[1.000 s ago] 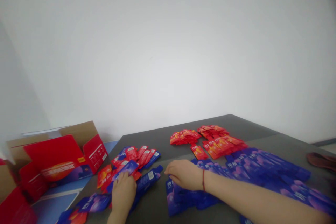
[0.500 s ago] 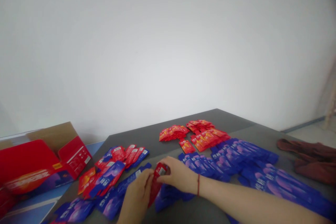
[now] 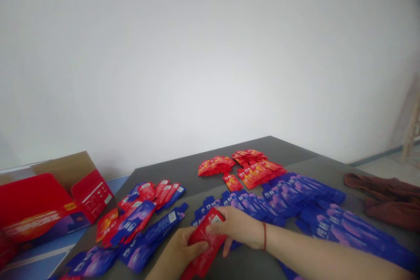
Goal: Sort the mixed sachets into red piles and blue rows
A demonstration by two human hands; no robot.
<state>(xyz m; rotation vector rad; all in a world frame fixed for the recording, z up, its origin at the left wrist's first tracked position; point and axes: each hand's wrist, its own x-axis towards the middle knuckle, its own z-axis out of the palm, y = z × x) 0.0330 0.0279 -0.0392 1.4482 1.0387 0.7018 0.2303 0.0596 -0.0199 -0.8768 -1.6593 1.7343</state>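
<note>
left hand (image 3: 180,247) and right hand (image 3: 238,227) both gripping a red packet (image 3: 213,236), thumbs on its face, held tilted in front of the person, low over the gray surface (image 3: 183,179). red cord (image 3: 265,236) on right wrist. blue packets (image 3: 305,190) overlap in rows beside and right of the hands; red-orange packets (image 3: 259,173) grouped beyond. mixed red and blue pile (image 3: 138,218) to the left. open red carton (image 3: 36,201) far left, brown cloth (image 3: 390,203) far right.
</note>
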